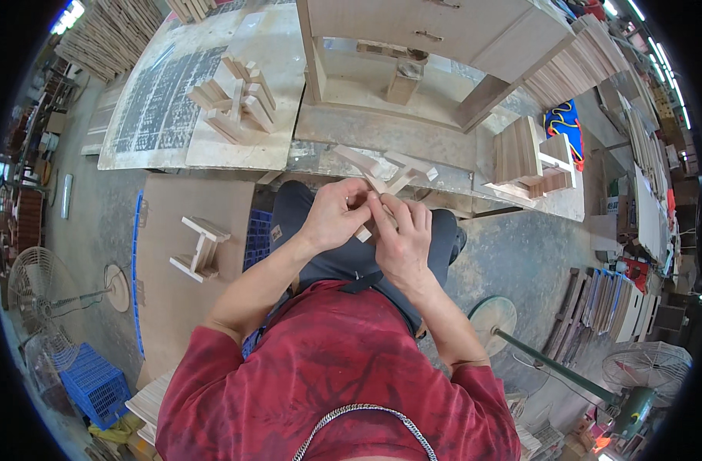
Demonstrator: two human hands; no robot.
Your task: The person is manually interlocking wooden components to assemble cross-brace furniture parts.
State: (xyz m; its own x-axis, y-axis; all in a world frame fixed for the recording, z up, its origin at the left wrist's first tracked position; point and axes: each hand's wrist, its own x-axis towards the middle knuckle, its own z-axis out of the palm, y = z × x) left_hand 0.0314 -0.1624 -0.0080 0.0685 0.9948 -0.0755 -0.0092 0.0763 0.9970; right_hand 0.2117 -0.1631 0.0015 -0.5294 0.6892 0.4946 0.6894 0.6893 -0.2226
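Observation:
Over my lap I hold a small pale wooden frame [401,178] made of short joined pieces, its far end at the bench edge. My left hand [337,217] is closed, thumb and fingers pinched at the frame's near end. My right hand [403,237] is closed on the same end from the right, fingertips close to those of the left. The fingers hide the joint between them, and a short wooden end shows below them. To the left, a similar wooden frame [201,248] lies on a brown board [166,307].
Ahead stands a workbench [243,157] with grouped wooden frames [235,100] at left and stacked wooden pieces [517,154] at right. A large wooden cabinet carcass [412,31] sits on it. Fans [39,284] stand on both sides; a blue crate [96,384] is lower left.

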